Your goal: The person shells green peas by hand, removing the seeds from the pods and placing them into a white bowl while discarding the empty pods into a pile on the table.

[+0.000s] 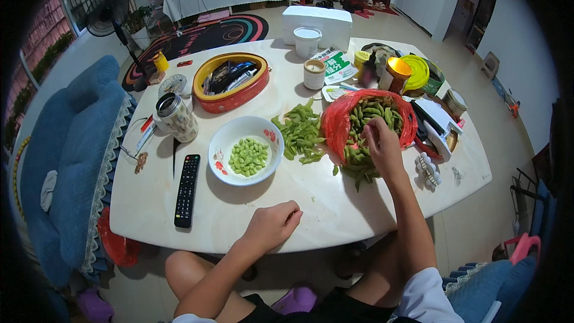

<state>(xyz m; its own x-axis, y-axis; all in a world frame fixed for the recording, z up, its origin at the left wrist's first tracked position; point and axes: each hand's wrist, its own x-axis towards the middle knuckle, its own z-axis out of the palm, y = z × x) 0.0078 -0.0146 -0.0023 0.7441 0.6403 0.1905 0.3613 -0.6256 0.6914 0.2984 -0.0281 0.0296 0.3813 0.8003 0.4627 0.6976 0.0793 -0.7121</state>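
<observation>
My left hand (274, 225) rests near the table's front edge with its fingers curled in, and nothing shows in it. My right hand (380, 146) reaches over the red plastic bag (336, 119), its fingers bent down among green soybean pods (372, 110). Whether a pod is between those fingertips is hidden. More pods spill from the bag's near side. Left of the bag lies a pile of emptied-looking green pods (299, 132). A white floral bowl (217, 143), left of that pile, contains shelled green beans (249, 157).
A black remote control (187, 190) lies left of the bowl, with an open patterned flask (177, 119) behind it. Farther back stand a red oval box (231, 103) and a white foam box (318, 22). Jars and a notepad (435, 119) crowd the right side; a beaded hair clip (428, 169) lies nearer.
</observation>
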